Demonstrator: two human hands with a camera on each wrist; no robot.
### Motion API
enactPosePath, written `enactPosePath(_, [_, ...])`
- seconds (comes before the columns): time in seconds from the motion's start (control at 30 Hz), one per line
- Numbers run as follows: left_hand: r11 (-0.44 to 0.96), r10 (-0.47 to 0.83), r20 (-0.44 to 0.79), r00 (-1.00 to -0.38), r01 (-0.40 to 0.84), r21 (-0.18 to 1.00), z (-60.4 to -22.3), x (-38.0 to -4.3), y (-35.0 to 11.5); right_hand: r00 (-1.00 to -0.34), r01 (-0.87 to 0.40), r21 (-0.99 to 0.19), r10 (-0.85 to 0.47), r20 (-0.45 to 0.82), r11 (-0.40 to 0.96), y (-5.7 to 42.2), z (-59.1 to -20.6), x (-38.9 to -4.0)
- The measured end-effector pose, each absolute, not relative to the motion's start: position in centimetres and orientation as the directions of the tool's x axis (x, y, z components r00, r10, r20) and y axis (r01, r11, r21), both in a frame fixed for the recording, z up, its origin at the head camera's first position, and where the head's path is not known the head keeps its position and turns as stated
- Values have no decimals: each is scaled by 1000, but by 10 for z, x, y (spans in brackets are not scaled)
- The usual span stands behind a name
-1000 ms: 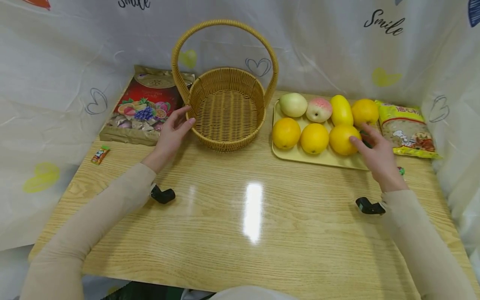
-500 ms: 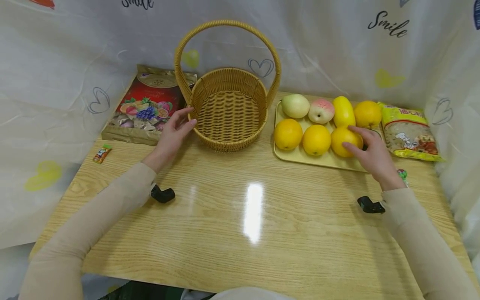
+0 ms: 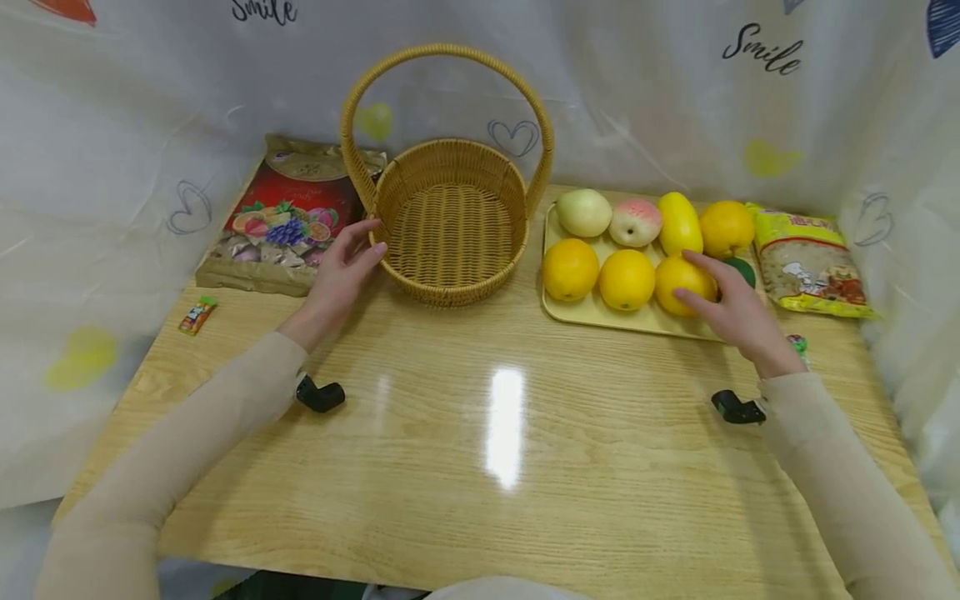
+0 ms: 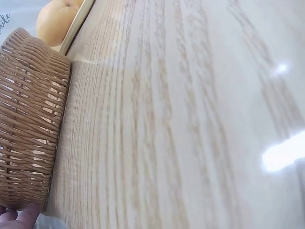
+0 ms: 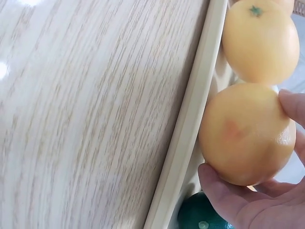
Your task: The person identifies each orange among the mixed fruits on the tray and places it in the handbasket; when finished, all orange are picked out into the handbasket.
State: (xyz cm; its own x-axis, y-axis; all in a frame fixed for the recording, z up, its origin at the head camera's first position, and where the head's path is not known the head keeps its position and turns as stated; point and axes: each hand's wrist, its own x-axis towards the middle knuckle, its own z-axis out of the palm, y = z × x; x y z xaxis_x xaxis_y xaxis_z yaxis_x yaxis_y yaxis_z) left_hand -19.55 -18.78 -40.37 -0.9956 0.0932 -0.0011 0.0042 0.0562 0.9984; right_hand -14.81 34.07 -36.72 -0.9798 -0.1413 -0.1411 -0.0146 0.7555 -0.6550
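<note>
My left hand (image 3: 337, 271) touches the left side of a woven wicker basket (image 3: 450, 292), its thumb and fingertips near the rim. A tall hooped handle rises over the basket, and nothing lies inside. On a yellow tray (image 3: 600, 317) to the right, my right hand (image 3: 735, 308) holds the front-right orange (image 5: 245, 136), thumb on the near side and fingers over the far side. Two more oranges (image 3: 570, 269) line the tray's front. Behind them sit a pale green fruit (image 3: 583, 212), a peach (image 3: 635, 222), a long yellow fruit (image 3: 680, 223) and another orange (image 3: 727, 227).
A dark green round item (image 5: 202, 212) lies beside the held orange, partly hidden by my hand. A red and gold candy bag (image 3: 288, 217) is left of the basket, a yellow food packet (image 3: 810, 262) right of the tray. A small wrapped candy (image 3: 197, 316) lies at the left.
My right hand has come in from the right and closed round the front-right orange. The left hand has stayed at the basket. The head view has shifted slightly.
</note>
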Motion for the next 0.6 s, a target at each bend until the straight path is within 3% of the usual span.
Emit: enactPosePath(0.6, [31, 90, -7, -996, -4, 1000, -405, -196, -187, -992, -96, -623, -129, -7, 776, 339, -375, -148])
